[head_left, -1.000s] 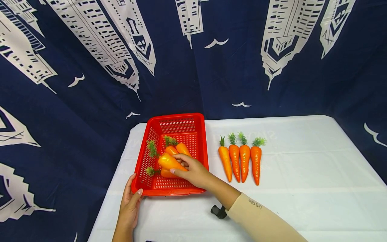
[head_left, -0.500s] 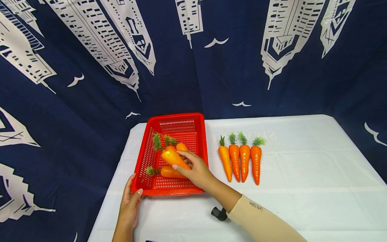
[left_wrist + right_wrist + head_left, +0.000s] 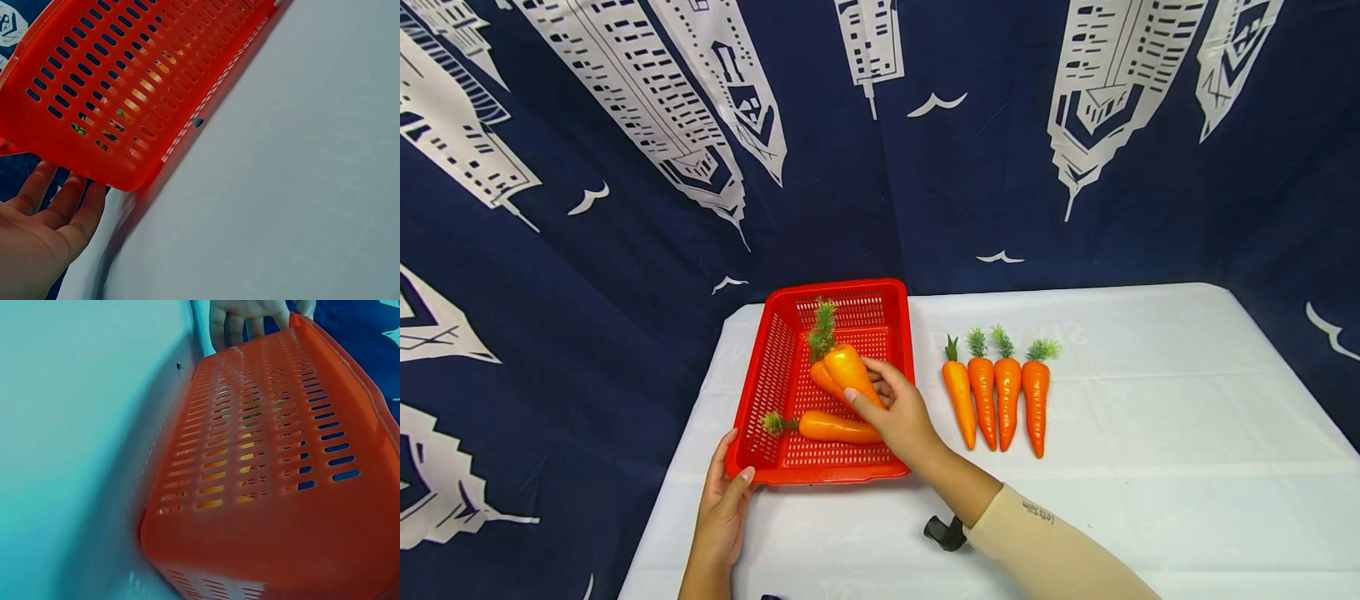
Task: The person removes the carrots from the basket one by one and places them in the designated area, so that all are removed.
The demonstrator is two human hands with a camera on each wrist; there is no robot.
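Note:
A red plastic basket (image 3: pixel 831 477) with slotted walls stands on the left part of the table. My left hand (image 3: pixel 722 517) grips its near left corner, thumb over the rim and fingers against the outside; the left wrist view shows these fingers (image 3: pixel 81 215) at the basket wall. Inside the basket, my right hand (image 3: pixel 906 421) pinches an orange toy carrot (image 3: pixel 847 365) between thumb and fingers, its leafy top toward the back. It overlaps another carrot (image 3: pixel 822 377) beneath it. One more carrot (image 3: pixel 831 427) lies crosswise near the basket's front, greens to the left.
Right of the basket, several carrots lie side by side in a row, tops toward the back, the rightmost carrot (image 3: pixel 1035 408) among them. A black object (image 3: pixel 946 533) sits by the right sleeve. A dark blue curtain (image 3: pixel 940 183) hangs behind the white table (image 3: pixel 1150 467).
My right hand has moved the carrot rightward and back within the basket, turning its leafy top from left toward the back. My left hand and the basket have stayed in place.

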